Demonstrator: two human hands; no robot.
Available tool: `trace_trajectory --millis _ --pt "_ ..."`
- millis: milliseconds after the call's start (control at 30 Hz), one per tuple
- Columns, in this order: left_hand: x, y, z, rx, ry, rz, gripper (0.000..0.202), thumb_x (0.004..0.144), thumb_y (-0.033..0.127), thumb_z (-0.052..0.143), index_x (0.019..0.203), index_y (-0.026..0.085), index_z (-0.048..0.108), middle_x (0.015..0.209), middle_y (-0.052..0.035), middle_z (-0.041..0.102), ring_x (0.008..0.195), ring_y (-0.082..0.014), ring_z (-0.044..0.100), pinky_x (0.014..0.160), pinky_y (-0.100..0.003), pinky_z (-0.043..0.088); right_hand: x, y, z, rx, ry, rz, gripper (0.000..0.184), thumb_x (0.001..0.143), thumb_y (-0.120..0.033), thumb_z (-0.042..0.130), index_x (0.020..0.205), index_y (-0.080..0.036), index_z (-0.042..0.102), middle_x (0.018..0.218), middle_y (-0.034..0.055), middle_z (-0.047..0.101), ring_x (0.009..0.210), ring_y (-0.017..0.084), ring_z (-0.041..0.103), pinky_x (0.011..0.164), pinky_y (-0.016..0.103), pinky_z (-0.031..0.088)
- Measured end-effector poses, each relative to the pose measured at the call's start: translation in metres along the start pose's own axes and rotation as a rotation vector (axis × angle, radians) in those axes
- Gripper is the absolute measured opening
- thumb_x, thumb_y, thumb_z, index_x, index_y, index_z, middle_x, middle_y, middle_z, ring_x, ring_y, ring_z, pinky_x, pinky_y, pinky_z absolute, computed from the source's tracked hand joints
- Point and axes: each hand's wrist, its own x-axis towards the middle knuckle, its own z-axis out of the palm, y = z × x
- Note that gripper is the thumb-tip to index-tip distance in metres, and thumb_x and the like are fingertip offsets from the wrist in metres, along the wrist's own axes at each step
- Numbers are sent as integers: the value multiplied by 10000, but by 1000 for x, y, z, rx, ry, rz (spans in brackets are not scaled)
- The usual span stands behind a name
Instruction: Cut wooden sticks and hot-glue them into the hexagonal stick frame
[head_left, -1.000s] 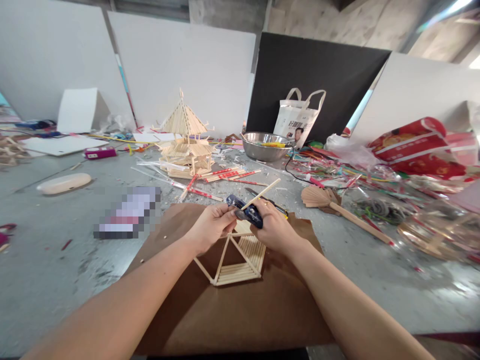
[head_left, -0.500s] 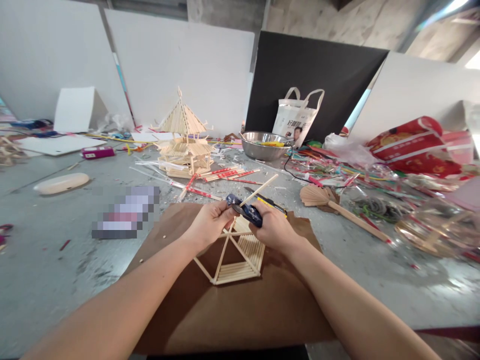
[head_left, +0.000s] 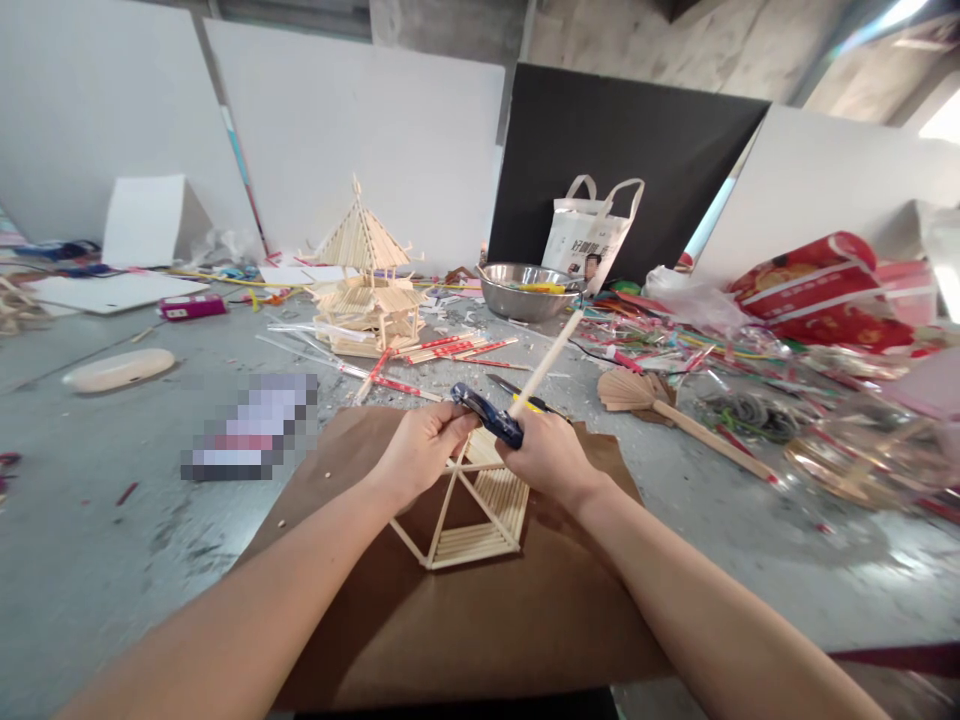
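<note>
My left hand [head_left: 420,448] and my right hand [head_left: 546,455] meet over a pyramid-shaped frame of wooden sticks [head_left: 471,510] that stands on a brown sheet [head_left: 465,610]. My right hand is closed round a dark blue tool [head_left: 491,414] and a long wooden stick [head_left: 546,363] that rises up and to the right. The fingers of my left hand pinch the near end of the blue tool. Both hands sit just above the frame's top.
A finished stick pagoda [head_left: 367,280] stands further back, with loose red-wrapped sticks [head_left: 450,350] before it. A metal bowl [head_left: 525,290], a white bag [head_left: 589,235], a wooden fan [head_left: 660,400] and red packaging [head_left: 817,290] crowd the right. A cream case [head_left: 120,368] lies left.
The wooden stick has swung more upright and its tip now reaches higher. Both hands stayed over the frame, shifting only slightly.
</note>
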Motion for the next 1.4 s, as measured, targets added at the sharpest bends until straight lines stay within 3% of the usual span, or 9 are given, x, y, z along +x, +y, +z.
trace_trajectory --millis 167,333,633,833,1133,1300,1400 --pt "4 -10 -3 126 40 -56 325 784 382 388 568 145 446 478 52 382 473 -67 344 488 -190 284 10 12 5 -15 -59 165 257 717 -369 398 878 -213 523 795 61 631 723 224 590 567 284 378" --pt "10 -22 -8 310 111 -69 296 772 379 394 635 145 513 506 43 418 502 -82 377 504 -197 298 24 30 12 -82 -33 356 318 726 -399 401 921 -172 508 861 113 612 816 267 576 633 341 410" --pt "2 -23 -6 439 90 0 261 793 371 384 759 167 543 611 17 546 553 -98 465 544 -201 330 26 55 3 -108 16 426 511 739 -551 349 1021 -142 467 939 147 581 912 280 535 709 361 400" --pt "-2 -21 -4 469 80 10 260 802 368 377 767 173 545 575 17 540 524 -96 457 527 -199 328 31 76 6 -142 -49 495 696 700 -663 280 1025 -83 488 981 190 553 969 311 494 764 375 370" --pt "-1 -26 -4 469 61 -22 244 808 356 377 794 185 551 611 16 567 552 -100 487 532 -202 332 59 111 22 -104 -189 500 725 727 -639 246 1085 -62 500 1094 229 502 1043 348 438 820 434 322" --pt "-2 -23 -4 469 22 3 249 818 347 360 795 181 545 647 5 588 555 -97 499 536 -202 338 81 125 24 3 -238 416 699 700 -664 279 1073 -134 542 1146 180 503 1081 315 425 848 430 312" --pt "-3 -22 -5 491 8 36 242 823 327 353 784 182 543 636 4 583 566 -102 502 533 -204 337 102 134 15 78 -177 366 566 746 -563 333 1055 -143 554 1146 142 519 1086 258 435 863 360 316"
